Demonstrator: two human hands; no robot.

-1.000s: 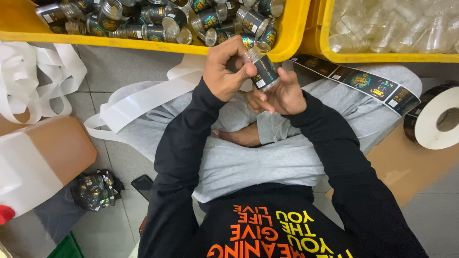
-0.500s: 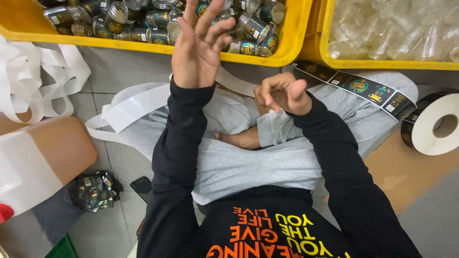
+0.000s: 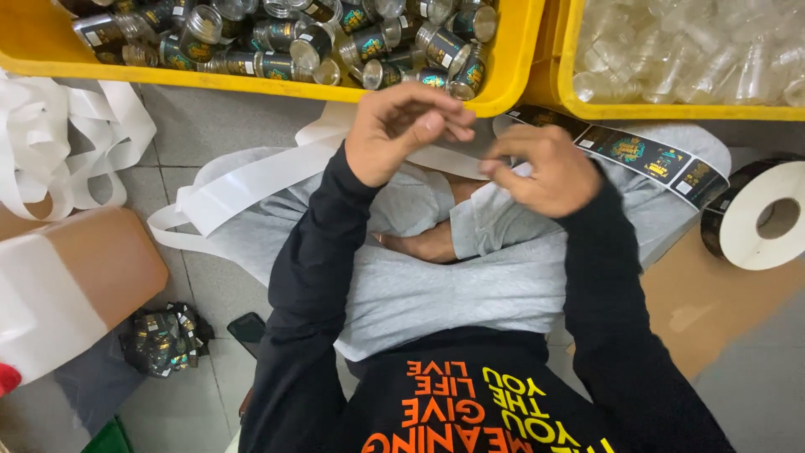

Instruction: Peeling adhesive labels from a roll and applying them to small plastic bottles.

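The dark label strip (image 3: 646, 158) runs from the roll (image 3: 759, 216) on the right, across the grey-trousered lap, in under the right hand (image 3: 541, 172), whose fingers are curled and pinched at its near end. The left hand (image 3: 402, 130) hovers just beside it, fingers bent inward, gripping nothing I can see. Just beyond sit the yellow bin of labelled jars (image 3: 277, 84) and the yellow bin of clear jars (image 3: 671, 111), with white backing tape (image 3: 243, 180) trailing left.

The person wears a black long-sleeved top (image 3: 470, 403) with orange and yellow block lettering across the chest. Below the lettering in the view, light grey trousers (image 3: 436, 285) cover the folded legs. Both hands are bare, sleeves reaching the wrists.
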